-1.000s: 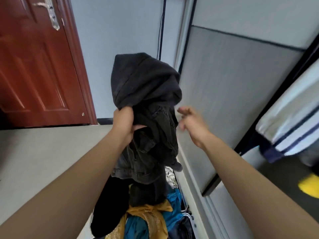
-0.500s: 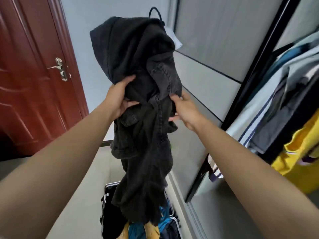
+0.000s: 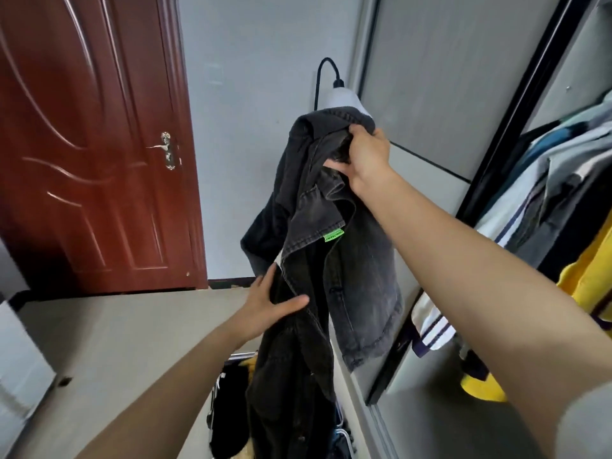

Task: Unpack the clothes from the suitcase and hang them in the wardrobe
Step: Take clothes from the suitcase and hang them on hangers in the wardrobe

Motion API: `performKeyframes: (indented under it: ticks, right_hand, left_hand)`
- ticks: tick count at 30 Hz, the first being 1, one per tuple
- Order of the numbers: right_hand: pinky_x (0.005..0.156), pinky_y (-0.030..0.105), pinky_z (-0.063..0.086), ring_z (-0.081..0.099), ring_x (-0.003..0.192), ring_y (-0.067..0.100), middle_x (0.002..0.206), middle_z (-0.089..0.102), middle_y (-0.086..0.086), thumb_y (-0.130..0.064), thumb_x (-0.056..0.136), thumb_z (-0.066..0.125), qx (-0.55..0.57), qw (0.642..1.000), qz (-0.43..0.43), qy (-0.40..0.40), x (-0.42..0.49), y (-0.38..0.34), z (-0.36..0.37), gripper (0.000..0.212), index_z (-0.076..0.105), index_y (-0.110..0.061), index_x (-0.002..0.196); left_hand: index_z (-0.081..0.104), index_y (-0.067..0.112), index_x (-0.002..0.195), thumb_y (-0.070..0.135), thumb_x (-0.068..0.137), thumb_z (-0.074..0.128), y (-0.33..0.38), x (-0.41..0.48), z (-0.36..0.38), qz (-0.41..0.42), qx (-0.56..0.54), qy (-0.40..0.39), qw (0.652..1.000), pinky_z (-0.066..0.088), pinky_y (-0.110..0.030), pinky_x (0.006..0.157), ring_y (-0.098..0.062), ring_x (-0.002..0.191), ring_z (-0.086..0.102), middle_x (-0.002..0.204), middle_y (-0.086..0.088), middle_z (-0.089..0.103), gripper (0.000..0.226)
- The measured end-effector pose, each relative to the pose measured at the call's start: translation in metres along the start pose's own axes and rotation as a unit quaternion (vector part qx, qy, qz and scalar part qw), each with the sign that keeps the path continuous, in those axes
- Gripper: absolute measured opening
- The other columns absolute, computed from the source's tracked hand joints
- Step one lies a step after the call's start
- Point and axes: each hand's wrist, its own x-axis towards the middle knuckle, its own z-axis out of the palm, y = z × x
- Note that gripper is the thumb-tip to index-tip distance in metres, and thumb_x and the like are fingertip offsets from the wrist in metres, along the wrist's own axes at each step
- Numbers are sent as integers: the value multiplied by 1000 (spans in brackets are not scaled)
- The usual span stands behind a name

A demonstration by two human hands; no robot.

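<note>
Right hand [image 3: 369, 157] fingertips: buried in the dark grey denim jacket [image 3: 361, 260] collar. White plastic hanger [image 3: 341, 100] just above them: mostly covered. Green label [image 3: 333, 235] lettering below: illegible.

The green tag [image 3: 333, 234] on the jacket [image 3: 364, 276] carries illegible print.

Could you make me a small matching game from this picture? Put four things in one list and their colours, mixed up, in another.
Things:
1. door
2. jacket
3. label sewn on the jacket
4. shirt hanging at the far right

Colours:
A. bright green
B. yellow
C. reddish brown
D. dark grey

Pairs: 1-C, 2-D, 3-A, 4-B
</note>
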Motion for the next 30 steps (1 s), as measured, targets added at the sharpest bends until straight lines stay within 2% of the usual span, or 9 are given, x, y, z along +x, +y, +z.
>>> performKeyframes:
  ticks: [2,6,8,12,18,23,25,27,30]
  right_hand:
    - [53,41,58,64,92,30,111,61,15,-9,100,45,3,1000,-8,9,-5,-5,1,13,52,-19,97]
    - [54,39,58,65,89,30,106,61,13,-7,99,44,20,999,-17,41,-11,-17,-15,16,53,-14,111]
    - [55,39,58,65,88,29,104,61,12,-8,99,46,17,998,-23,61,-12,-23,-32,15,53,-14,110]
    - [49,33,57,65,84,25,102,62,11,-12,96,53,-62,990,-31,124,-7,-28,-74,19,54,-9,114]
    - [55,27,48,64,87,28,104,63,17,-9,73,73,-295,943,52,145,-9,-2,-131,49,54,5,116]
    - [65,30,47,56,83,24,92,60,13,1,79,60,-377,915,145,-22,-38,15,-160,33,63,0,112]
    - [86,39,47,56,97,16,98,62,2,-12,88,58,-270,939,171,-126,-52,12,-164,34,61,-16,121]
    - [96,42,40,53,112,12,115,61,-4,-30,80,71,-302,901,200,-238,-64,21,-163,52,54,-29,129]
    - [78,25,41,51,107,18,113,53,1,-28,73,84,-474,844,151,-201,-72,66,-160,70,43,-16,129]
  left_hand:
    - [17,54,146,83,60,64,-13,-2,20,0,68,27,997,16,-49,119,-18,149,4,158,4,13,103]
    - [62,17,103,47,99,39,1,0,43,69,34,150,986,43,-26,81,-19,101,59,102,-3,66,38]
    - [55,9,80,32,104,33,17,1,38,74,35,212,974,37,-29,66,-20,80,56,79,-3,62,40]
    - [50,5,82,25,105,29,46,3,14,91,63,324,940,30,-31,68,-24,78,51,79,-6,56,37]
    - [43,19,71,22,106,31,120,13,11,204,100,277,934,26,-20,62,-9,68,44,70,10,48,37]
    - [48,11,80,23,106,31,176,31,12,268,177,235,917,27,-21,64,-16,77,48,71,9,48,33]
    - [47,9,77,23,105,32,184,40,16,268,215,219,913,28,-25,65,-20,76,48,72,1,52,35]
    - [48,7,74,23,104,35,183,45,25,262,234,212,912,35,-33,70,-25,76,51,76,-9,57,37]
    - [40,12,61,21,103,38,176,45,46,271,266,141,914,35,-34,65,-20,62,46,62,-3,49,43]
